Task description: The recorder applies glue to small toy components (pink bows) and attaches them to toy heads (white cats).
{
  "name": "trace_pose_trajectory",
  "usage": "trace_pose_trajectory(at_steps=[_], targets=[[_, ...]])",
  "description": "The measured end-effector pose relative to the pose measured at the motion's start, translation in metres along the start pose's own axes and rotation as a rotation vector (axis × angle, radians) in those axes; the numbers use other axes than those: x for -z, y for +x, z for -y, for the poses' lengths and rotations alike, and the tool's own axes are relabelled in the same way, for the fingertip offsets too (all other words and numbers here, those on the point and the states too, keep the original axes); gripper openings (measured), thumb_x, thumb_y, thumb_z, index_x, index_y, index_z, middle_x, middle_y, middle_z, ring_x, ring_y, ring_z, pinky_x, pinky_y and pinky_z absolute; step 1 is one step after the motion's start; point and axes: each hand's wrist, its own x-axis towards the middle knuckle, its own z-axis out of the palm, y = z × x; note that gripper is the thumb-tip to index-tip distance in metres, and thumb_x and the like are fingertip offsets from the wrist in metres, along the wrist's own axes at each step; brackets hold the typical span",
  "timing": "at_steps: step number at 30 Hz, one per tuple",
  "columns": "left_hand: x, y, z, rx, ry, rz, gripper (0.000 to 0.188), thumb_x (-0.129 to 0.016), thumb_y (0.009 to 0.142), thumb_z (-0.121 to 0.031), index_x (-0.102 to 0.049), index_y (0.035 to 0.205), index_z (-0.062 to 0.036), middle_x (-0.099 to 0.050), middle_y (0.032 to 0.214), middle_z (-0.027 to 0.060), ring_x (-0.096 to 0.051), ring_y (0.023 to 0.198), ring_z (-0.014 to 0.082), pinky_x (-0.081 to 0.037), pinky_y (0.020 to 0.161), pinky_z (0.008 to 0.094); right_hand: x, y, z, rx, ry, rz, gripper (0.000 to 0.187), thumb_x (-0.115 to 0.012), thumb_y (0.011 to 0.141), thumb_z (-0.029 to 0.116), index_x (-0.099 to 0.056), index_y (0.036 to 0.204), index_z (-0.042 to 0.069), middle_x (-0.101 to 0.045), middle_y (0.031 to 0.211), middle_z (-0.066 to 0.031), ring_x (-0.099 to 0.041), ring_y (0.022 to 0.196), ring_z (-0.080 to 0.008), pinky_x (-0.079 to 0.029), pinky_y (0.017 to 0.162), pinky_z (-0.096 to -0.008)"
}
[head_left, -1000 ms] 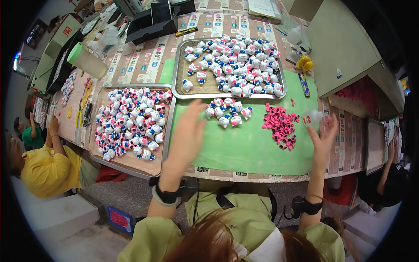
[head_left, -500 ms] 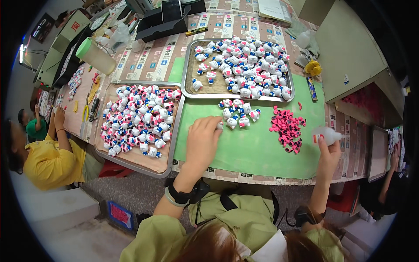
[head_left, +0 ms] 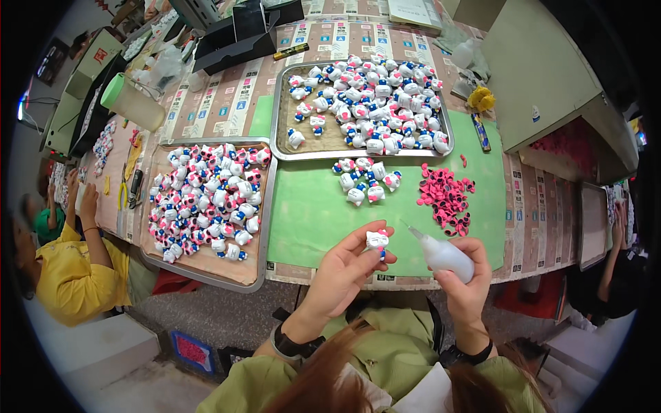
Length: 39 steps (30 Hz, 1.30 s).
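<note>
In front of my body, my left hand (head_left: 339, 275) pinches a small white cat figurine (head_left: 376, 239) with a blue body and pink details, its face turned up. Beside it, my right hand (head_left: 469, 288) is wrapped round a translucent squeeze bottle (head_left: 447, 258). The bottle tilts so that its thin nozzle points up and left, apart from the figurine. Beyond both hands, several like figurines (head_left: 356, 195) lie in a small group on the green mat (head_left: 303, 213). To their right is a heap of small pink and black pieces (head_left: 443, 196).
A metal tray (head_left: 277, 117) at the back holds many figurines. Another tray (head_left: 264, 230) on the left has figurines with pink and black pieces on them. At right stand a metal cabinet (head_left: 544, 76) and a yellow flower-like thing (head_left: 480, 99). A person in yellow (head_left: 76, 275) works at far left.
My left hand has brought a figurine from the small group back toward me. My right hand has moved left and tipped the bottle's nozzle from pointing right to pointing up-left.
</note>
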Motion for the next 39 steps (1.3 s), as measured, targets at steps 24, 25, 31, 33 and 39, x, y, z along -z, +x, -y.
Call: trace_pose_trajectory(at_steps=[24,25,31,33,39], targets=[[-0.006,-0.005,0.003,-0.062,0.139,-0.003,0.035,-0.049,0.081,0.001,-0.039,0.114,0.0022,-0.05,0.105,0.0085,-0.052,0.091,0.0135,-0.042,0.081,0.0243,0.002,-0.004,0.006,0.482,-0.226,-0.035,0.045,-0.078,0.056,0.012,-0.05,0.09,0.003,-0.048,0.079,-0.0068,-0.048,0.068,-0.0144,-0.039,0.059,-0.0246],[-0.006,-0.005,0.003,-0.058,0.139,0.001,0.035,-0.049,0.081,0.001,-0.039,0.114,0.0023,-0.05,0.105,0.0085,-0.052,0.091,0.0135,-0.042,0.081,0.0243,0.002,-0.004,0.006,0.481,-0.228,-0.035,0.045,-0.078,0.056,0.012,-0.05,0.09,0.003,-0.048,0.079,-0.0068,-0.048,0.068,-0.0144,-0.039,0.059,-0.0246],[-0.008,-0.005,0.004,-0.065,0.148,-0.005,0.035,-0.049,0.081,0.001,-0.039,0.115,0.0024,-0.05,0.105,0.0085,-0.052,0.091,0.0135,-0.042,0.081,0.0245,0.003,-0.003,0.007,0.46,-0.238,-0.001,0.044,-0.078,0.056,0.011,-0.05,0.089,0.002,-0.049,0.078,-0.0069,-0.048,0.067,-0.0143,-0.039,0.059,-0.0245],[-0.007,-0.005,0.004,-0.077,0.161,-0.022,0.036,-0.049,0.081,0.001,-0.039,0.115,0.0025,-0.05,0.105,0.0085,-0.052,0.092,0.0139,-0.042,0.081,0.0245,0.003,-0.003,0.009,0.46,-0.24,0.01,0.044,-0.078,0.056,0.011,-0.05,0.089,0.002,-0.049,0.078,-0.0069,-0.048,0.067,-0.0142,-0.039,0.059,-0.0245],[-0.007,-0.006,0.002,-0.064,0.137,-0.017,0.035,-0.047,0.082,-0.001,-0.038,0.116,0.0017,-0.049,0.112,0.0132,-0.053,0.094,0.0169,-0.043,0.08,0.027,0.003,-0.004,0.011,0.451,-0.182,-0.058,0.044,-0.078,0.056,0.01,-0.05,0.088,0.001,-0.048,0.079,-0.0069,-0.048,0.067,-0.0136,-0.039,0.059,-0.0243]])
